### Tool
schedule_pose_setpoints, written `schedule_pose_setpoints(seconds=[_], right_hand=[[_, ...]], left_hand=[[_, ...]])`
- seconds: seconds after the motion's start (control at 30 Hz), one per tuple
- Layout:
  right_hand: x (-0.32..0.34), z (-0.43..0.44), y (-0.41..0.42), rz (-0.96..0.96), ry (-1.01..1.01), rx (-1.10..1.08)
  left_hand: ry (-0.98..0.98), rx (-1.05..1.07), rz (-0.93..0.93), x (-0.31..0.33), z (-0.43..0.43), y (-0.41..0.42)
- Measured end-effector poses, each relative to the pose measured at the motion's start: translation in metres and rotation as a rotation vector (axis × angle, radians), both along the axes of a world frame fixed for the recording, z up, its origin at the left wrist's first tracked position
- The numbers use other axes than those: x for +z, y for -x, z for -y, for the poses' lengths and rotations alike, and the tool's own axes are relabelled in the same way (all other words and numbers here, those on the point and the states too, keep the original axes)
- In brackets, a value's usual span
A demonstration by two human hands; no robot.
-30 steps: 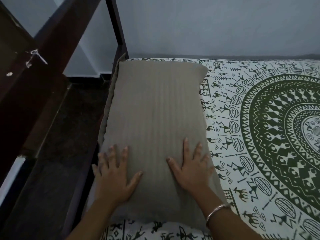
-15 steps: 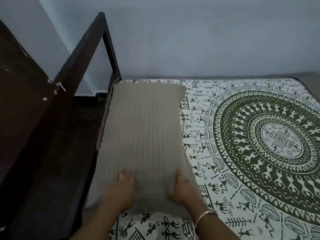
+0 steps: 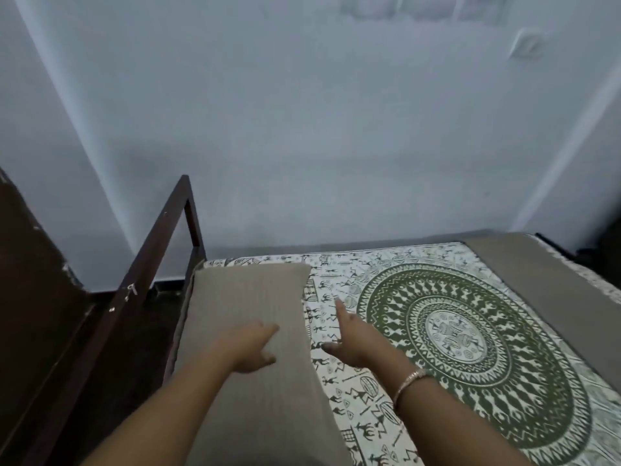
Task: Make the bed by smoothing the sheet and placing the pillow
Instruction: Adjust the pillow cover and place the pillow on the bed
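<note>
**Taupe pillow at the railed end of the bed, both hands released**

Item 1, pillow (image 3: 248,297): ribbed taupe cover, lying flat along the left end of the bed. Its long side runs beside the dark wooden rail (image 3: 151,264), probably so the frame backs it where a head would rest. It is seated on the sheet and looks placed.

Item 2, sheet (image 3: 470,391): white cotton with a green mandala and small printed figures, spread flat with no fold visible. A plain grey band (image 3: 537,280) borders it on the far right.

Item 3, left hand (image 3: 250,348): over the middle of the pillow, fingers extended and relaxed, gripping nothing. Whether the palm touches the cover cannot be told.

Item 4, right hand (image 3: 349,341): beyond the pillow's right edge, over the printed border, fingers straight, thumb spread, holding nothing. A bangle (image 3: 408,381) circles the wrist. The pose reads as a reach toward the sheet, likely for smoothing.

Changes from half a second ago:
- Both palms then pressed the near end of the pillow.
- The right hand has now left the pillow for the sheet.
- The left hand has moved further up the pillow.
- The view has tilted upward, showing much more of the pale wall (image 3: 336,146).
- The pillow itself has not shifted.
</note>
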State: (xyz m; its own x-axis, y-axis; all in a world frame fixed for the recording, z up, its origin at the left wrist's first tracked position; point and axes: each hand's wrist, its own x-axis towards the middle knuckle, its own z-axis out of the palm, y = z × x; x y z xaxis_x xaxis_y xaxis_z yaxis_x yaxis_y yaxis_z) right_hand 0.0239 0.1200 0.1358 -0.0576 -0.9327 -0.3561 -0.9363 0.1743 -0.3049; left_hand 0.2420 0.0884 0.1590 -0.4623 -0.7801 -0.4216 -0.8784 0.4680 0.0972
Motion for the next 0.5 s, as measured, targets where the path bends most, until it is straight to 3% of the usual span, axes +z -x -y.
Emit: schedule_pose_setpoints(seconds=[0.23, 0.5], right_hand=[[0.042, -0.034, 0.051, 0.032, 0.077, -0.102], [0.028, -0.081, 0.182, 0.050, 0.079, -0.156]], left_hand=[[0.132, -0.091, -0.165, 0.040, -0.020, 0.083], [0.172, -0.061, -0.197, 0.014, -0.068, 0.226]])
